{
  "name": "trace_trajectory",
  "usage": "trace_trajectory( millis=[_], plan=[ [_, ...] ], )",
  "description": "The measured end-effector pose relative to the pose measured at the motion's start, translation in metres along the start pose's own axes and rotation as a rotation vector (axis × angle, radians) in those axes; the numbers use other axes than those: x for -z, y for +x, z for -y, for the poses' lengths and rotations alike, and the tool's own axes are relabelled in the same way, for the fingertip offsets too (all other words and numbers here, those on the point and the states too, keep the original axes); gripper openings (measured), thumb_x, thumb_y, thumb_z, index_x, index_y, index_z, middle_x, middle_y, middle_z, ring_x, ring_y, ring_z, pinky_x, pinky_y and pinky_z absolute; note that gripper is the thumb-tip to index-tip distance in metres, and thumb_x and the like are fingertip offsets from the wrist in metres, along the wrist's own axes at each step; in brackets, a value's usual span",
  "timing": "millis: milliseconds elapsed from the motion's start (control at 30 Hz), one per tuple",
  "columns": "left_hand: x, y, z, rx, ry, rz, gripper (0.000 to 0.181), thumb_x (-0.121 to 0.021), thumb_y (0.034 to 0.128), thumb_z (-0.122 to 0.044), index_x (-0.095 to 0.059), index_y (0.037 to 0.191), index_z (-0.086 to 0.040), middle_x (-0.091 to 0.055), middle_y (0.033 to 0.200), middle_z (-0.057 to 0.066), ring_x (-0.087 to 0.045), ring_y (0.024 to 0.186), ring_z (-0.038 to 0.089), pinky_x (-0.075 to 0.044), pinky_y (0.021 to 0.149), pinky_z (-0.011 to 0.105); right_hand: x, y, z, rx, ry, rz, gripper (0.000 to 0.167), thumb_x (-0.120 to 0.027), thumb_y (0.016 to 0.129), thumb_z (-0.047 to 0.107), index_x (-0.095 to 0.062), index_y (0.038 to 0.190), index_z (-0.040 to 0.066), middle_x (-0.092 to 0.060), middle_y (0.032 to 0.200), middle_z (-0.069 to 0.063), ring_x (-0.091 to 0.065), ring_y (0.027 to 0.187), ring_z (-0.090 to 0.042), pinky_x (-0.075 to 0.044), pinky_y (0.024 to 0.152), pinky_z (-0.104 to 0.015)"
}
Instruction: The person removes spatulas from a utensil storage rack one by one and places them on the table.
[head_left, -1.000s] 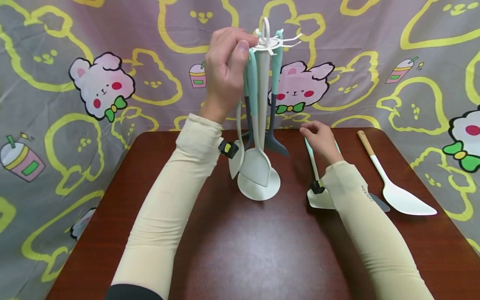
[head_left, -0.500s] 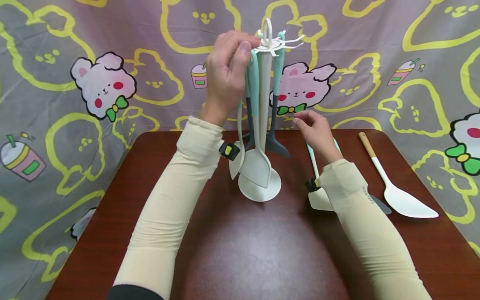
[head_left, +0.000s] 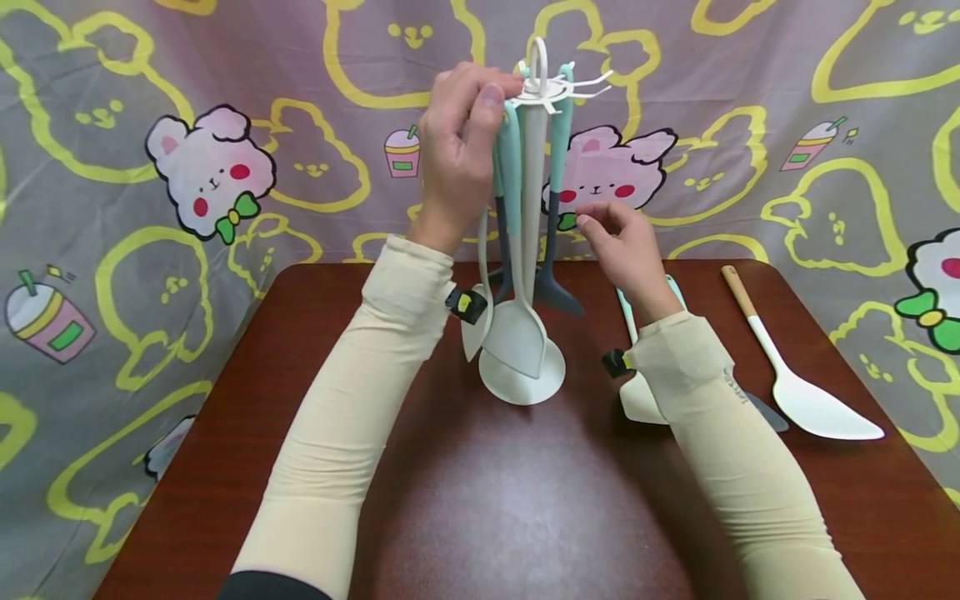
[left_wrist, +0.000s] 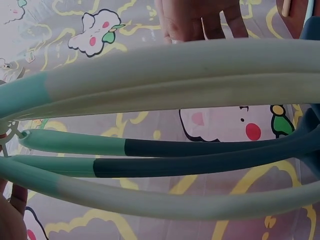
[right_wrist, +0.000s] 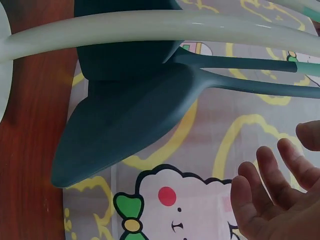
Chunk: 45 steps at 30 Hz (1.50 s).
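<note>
A white utensil rack (head_left: 533, 183) stands on its round base, with several mint-handled kitchen utensils hanging from its hooks. My left hand (head_left: 461, 142) holds the rack's top ring at its left side, thumb beside a handle. A pale turner (head_left: 517, 333) hangs at the front; a dark turner (head_left: 557, 296) hangs at the rack's right. My right hand (head_left: 622, 250) is in the air right of the rack, fingers loosely bent and holding nothing. The right wrist view shows its fingers (right_wrist: 267, 170) apart from the dark turner's blade (right_wrist: 140, 120). Hooks on the rack's right side are bare.
On the brown table (head_left: 480, 517) at right lie a white turner (head_left: 641, 404) with a mint handle, a partly hidden dark utensil (head_left: 768, 412) and a white turner (head_left: 813, 404) with a wooden handle. A patterned cloth (head_left: 315, 167) hangs behind the table.
My right hand has risen and moved left toward the rack, away from the utensils lying on the table. My left hand keeps its place at the rack's top.
</note>
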<state>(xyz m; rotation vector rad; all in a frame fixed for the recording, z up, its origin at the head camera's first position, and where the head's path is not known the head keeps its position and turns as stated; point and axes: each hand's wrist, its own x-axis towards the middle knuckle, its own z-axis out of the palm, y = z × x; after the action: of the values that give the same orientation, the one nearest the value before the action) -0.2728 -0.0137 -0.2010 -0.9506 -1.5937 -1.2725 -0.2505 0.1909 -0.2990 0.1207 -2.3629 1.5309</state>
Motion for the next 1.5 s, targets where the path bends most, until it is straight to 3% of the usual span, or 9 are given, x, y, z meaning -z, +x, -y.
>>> trace_trajectory(
  millis=[267, 800, 1033, 1500],
  plan=[
    [-0.002, 0.001, 0.001, -0.002, -0.006, -0.015, 0.029, -0.045, 0.0928, -0.009, -0.069, 0.093, 0.007, -0.07, 0.094, 0.021, -0.056, 0.096, 0.031, -0.04, 0.095, 0.022, 0.002, -0.003, 0.011, 0.003, 0.025, -0.001, 0.03, -0.056, 0.099, 0.027, -0.066, 0.12, 0.008, -0.058, 0.095, 0.012, -0.055, 0.085, -0.012, -0.047, 0.075, -0.019],
    [-0.005, 0.0, 0.006, -0.006, -0.007, -0.037, 0.029, -0.044, 0.094, -0.011, -0.068, 0.091, 0.005, -0.069, 0.092, 0.019, -0.054, 0.092, 0.03, -0.038, 0.091, 0.02, 0.001, -0.007, 0.028, 0.101, 0.068, -0.033, 0.032, -0.056, 0.099, 0.024, -0.065, 0.122, 0.004, -0.061, 0.102, 0.011, -0.055, 0.09, -0.007, -0.046, 0.078, -0.02],
    [-0.005, 0.001, 0.003, 0.004, 0.002, -0.036, 0.028, -0.044, 0.0945, -0.011, -0.068, 0.092, 0.005, -0.069, 0.092, 0.018, -0.053, 0.092, 0.029, -0.038, 0.091, 0.02, -0.003, -0.004, 0.036, 0.183, 0.066, -0.028, 0.035, -0.055, 0.099, 0.022, -0.061, 0.129, 0.005, -0.065, 0.126, -0.013, -0.058, 0.103, -0.009, -0.045, 0.086, -0.02],
    [-0.007, -0.001, 0.005, -0.023, -0.018, -0.04, 0.029, -0.043, 0.0943, -0.012, -0.067, 0.092, 0.005, -0.068, 0.091, 0.019, -0.053, 0.092, 0.029, -0.037, 0.091, 0.019, -0.011, -0.005, 0.041, 0.198, 0.083, 0.008, 0.034, -0.056, 0.098, 0.019, -0.061, 0.129, 0.006, -0.064, 0.125, -0.012, -0.06, 0.098, -0.008, -0.046, 0.084, -0.02]
  ],
)
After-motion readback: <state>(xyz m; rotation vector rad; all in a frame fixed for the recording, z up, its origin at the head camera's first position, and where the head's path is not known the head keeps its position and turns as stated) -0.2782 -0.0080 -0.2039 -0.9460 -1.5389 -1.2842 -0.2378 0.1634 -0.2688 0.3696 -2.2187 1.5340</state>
